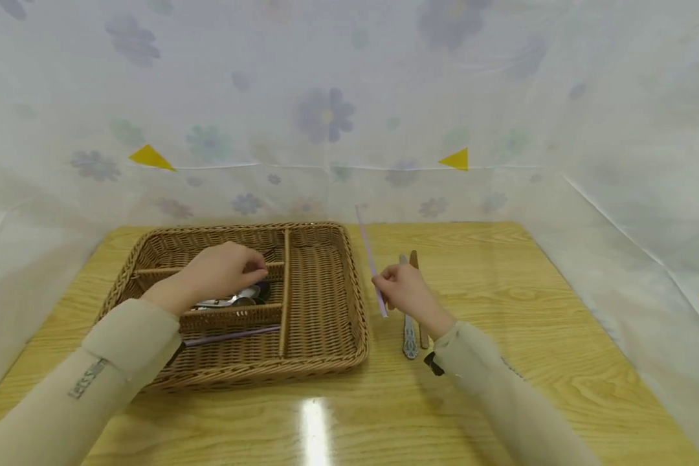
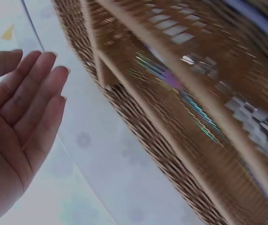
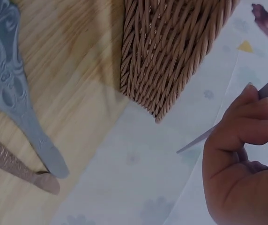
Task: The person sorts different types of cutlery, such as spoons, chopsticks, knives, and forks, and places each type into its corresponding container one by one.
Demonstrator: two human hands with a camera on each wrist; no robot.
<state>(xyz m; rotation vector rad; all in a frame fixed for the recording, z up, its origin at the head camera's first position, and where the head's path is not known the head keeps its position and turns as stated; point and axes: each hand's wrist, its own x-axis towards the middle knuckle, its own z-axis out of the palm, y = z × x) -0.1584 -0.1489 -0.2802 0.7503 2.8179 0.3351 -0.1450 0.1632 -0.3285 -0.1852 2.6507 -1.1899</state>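
Note:
My right hand [image 1: 410,294] pinches a thin purple chopstick [image 1: 366,243] above the table, just right of the wicker basket [image 1: 358,304]. In the right wrist view, the tapered end of the chopstick sticks out past the curled fingers. My left hand [image 1: 224,268] hovers over the basket's left side; the left wrist view shows its fingers loosely bent, holding nothing. Beneath that hand, spoons [image 1: 246,294] lie in the middle compartment. Another purple chopstick [image 1: 233,336] lies in the front compartment. A shiny multicoloured fork [image 2: 171,79] appears, blurred, in the back compartment.
Near my right hand, a silver knife [image 1: 409,340] with an ornate handle and a copper-coloured knife [image 1: 415,259] lie side by side on the wooden table [image 1: 501,291]. A divider [image 1: 287,291] bounds the basket's long right compartment. Flowered white sheeting [image 1: 326,116] encloses the table.

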